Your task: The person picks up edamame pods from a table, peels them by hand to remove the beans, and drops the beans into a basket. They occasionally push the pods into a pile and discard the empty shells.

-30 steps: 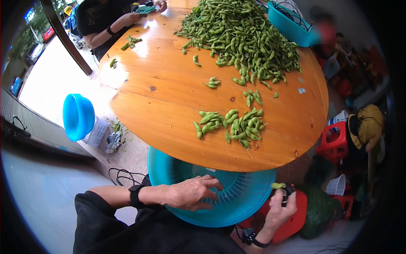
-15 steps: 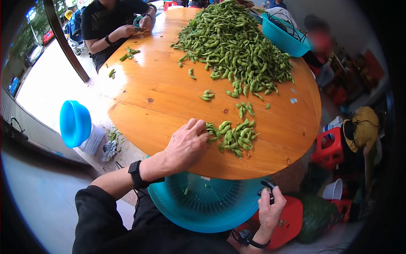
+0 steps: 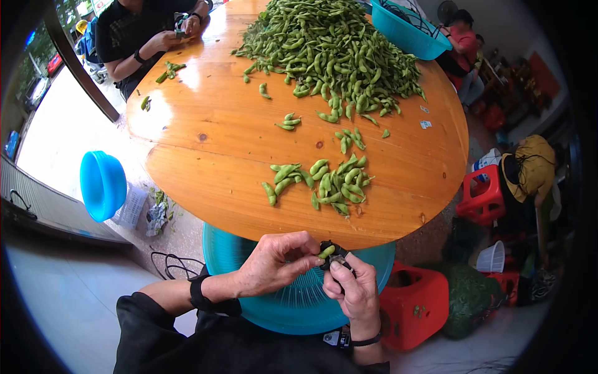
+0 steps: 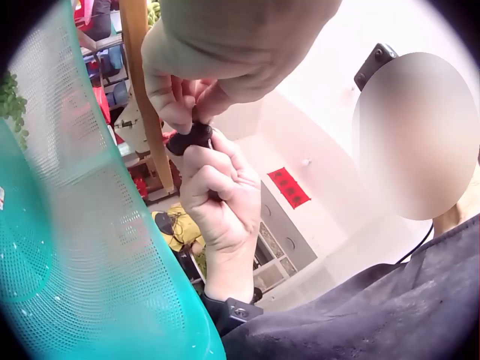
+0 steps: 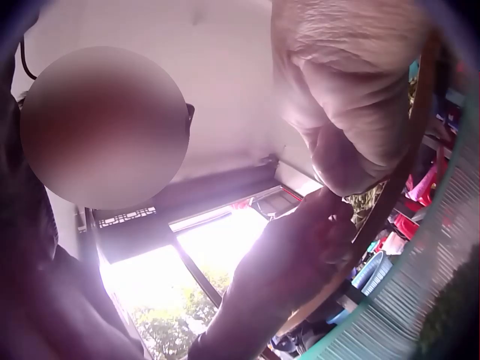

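Over the turquoise strainer basket (image 3: 274, 315), below the table's near edge, my two hands meet. Thumb and fingers of my left hand (image 3: 274, 265) pinch a green soybean pod (image 3: 326, 252). My right hand (image 3: 355, 290) grips a small black hand tool (image 3: 339, 260), its head right at the pod. The left wrist view shows the black tool (image 4: 191, 139) sticking up from the curled right hand (image 4: 217, 184), just under the left fingertips. Loose pods (image 3: 342, 184) lie in a small heap on the wooden table (image 3: 212, 168), beyond the hands.
A big pile of soybean pods (image 3: 336, 56) covers the table's far part, beside a turquoise basin (image 3: 411, 31). Across the left corner sits another person (image 3: 140, 37). A red stool (image 3: 414, 305) stands right of the basket, and blue basins (image 3: 103, 187) stand at the left.
My left hand went from over the basket to the pods on the table, then came back with one pod. The right hand moved left to meet it; the pod at its tool earlier is gone.
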Available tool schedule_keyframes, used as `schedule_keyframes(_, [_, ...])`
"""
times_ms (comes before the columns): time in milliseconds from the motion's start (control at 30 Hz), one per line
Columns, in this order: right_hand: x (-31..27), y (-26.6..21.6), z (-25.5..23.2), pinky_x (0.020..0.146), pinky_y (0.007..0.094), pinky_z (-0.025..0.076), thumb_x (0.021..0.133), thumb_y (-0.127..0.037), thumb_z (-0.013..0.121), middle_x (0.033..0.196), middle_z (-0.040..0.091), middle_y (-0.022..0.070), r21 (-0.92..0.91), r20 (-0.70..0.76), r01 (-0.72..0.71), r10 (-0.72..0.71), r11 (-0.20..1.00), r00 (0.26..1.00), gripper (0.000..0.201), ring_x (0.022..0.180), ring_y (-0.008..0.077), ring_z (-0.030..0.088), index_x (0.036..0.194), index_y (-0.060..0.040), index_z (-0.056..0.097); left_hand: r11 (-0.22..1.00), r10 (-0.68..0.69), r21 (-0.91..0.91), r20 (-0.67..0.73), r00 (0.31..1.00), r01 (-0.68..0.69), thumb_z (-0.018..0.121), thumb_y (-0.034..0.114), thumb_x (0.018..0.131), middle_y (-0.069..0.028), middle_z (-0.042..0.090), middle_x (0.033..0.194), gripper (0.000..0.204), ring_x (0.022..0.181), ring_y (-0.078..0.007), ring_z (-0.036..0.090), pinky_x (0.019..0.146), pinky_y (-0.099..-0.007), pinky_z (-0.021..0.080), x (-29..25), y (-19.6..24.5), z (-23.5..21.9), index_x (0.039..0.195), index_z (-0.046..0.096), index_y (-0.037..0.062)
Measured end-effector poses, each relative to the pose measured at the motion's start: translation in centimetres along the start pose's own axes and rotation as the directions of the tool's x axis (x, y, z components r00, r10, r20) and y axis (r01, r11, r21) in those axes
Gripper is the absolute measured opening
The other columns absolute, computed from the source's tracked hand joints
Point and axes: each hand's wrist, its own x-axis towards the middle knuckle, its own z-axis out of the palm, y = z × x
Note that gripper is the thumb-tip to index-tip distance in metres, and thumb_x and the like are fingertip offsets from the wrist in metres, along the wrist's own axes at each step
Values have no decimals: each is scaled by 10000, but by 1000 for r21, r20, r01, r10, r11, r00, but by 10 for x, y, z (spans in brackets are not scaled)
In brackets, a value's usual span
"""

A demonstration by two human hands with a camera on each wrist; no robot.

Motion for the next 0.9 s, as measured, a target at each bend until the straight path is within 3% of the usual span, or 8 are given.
schedule_keyframes(133, [1,2,1,485,223,326,1003,-63,511,668,472,-7,-47,-28,9,-10,999,1000,195,549,56,388,1139,46,600,953,162,262,-19,987,-151,666,36,934,-7,630,814,83,718,-73,580,633,-229,494,-2,2,1,946,589,11])
schedule_keyframes(233, [-1,1,-2,488,216,325,992,-48,521,698,490,-2,45,3,-7,7,999,1000,233,551,53,387,1192,42,601,992,119,-41,8,993,-119,647,50,951,-42,643,818,126,699,-116,616,594,-235,497,-4,-6,3,1028,551,20])
schedule_keyframes(300, [-3,1,-8,490,211,325,985,-38,524,714,500,2,150,50,-40,33,988,998,251,551,51,386,1211,40,600,710,-120,-655,251,961,260,637,34,947,-71,638,807,228,693,-157,651,530,-258,496,-2,1,-1,1122,491,35])
schedule_keyframes(367, [-4,2,-13,490,202,320,976,-23,528,736,521,14,330,175,-155,101,931,979,234,545,49,382,1187,43,603,632,-105,-711,315,943,308,615,35,958,-71,627,799,280,684,-181,660,489,-263,476,-1,-8,0,1180,445,55])
schedule_keyframes(567, [-11,-3,-5,512,247,400,949,-34,555,751,555,55,-352,-6,24,-28,936,1000,83,559,131,518,978,31,599,971,-23,-232,168,986,62,646,88,957,-51,636,834,300,741,-125,642,638,-257,526,-3,-26,8,1190,460,49])
schedule_keyframes(667, [-9,-7,7,632,398,503,826,-12,644,846,563,195,-837,169,356,-423,415,890,103,724,394,596,919,26,623,996,-94,24,189,978,91,687,106,929,-70,660,978,358,861,-118,642,739,-276,538,-5,1,2,1217,486,38])
schedule_keyframes(733, [-10,-6,9,630,407,504,825,-4,641,837,558,188,-859,164,345,-435,379,885,100,710,381,598,917,30,622,978,-163,157,181,970,135,694,104,923,-80,662,1033,375,899,-130,645,758,-288,542,-6,4,3,1234,498,32])
schedule_keyframes(900, [-16,-6,12,606,415,496,820,9,638,824,542,180,-888,112,303,-479,345,871,88,677,358,596,900,39,614,854,376,390,-1,927,-345,696,158,923,-94,646,879,227,807,-234,657,690,-324,527,-6,2,10,1091,615,29])
